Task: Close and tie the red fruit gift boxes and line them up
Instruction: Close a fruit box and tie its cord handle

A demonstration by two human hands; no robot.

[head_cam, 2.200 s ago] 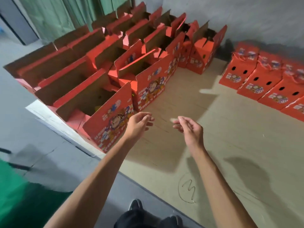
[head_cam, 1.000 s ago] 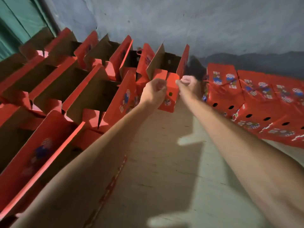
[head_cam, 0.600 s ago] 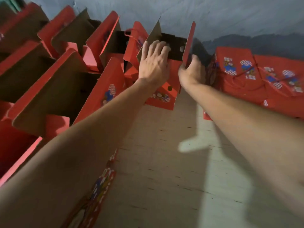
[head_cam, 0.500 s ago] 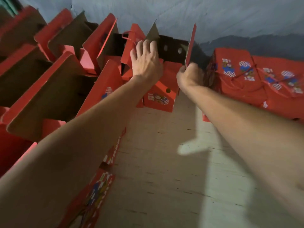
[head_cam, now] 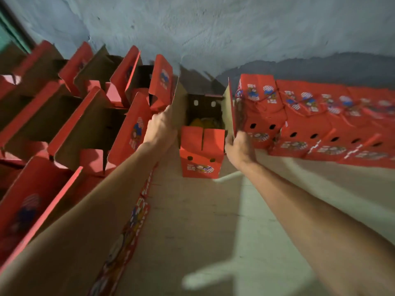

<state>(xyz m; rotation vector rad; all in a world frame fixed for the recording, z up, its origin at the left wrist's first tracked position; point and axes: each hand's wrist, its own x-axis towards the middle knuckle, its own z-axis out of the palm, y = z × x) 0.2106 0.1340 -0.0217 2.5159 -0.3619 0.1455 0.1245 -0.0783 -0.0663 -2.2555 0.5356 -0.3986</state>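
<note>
An open red cardboard fruit gift box (head_cam: 201, 154) stands on the pale floor (head_cam: 192, 221), between open red boxes (head_cam: 96, 124) and a row of closed, tied red boxes (head_cam: 310, 124). The left hand (head_cam: 161, 129) grips its left upright flap (head_cam: 178, 103); the right hand (head_cam: 239, 148) pinches its right flap (head_cam: 229, 110). Yellow fruit (head_cam: 205, 122) shows inside.

Left hand (head_cam: 159, 130) fingers hidden behind flap (head_cam: 178, 107); box contents indistinct
</note>
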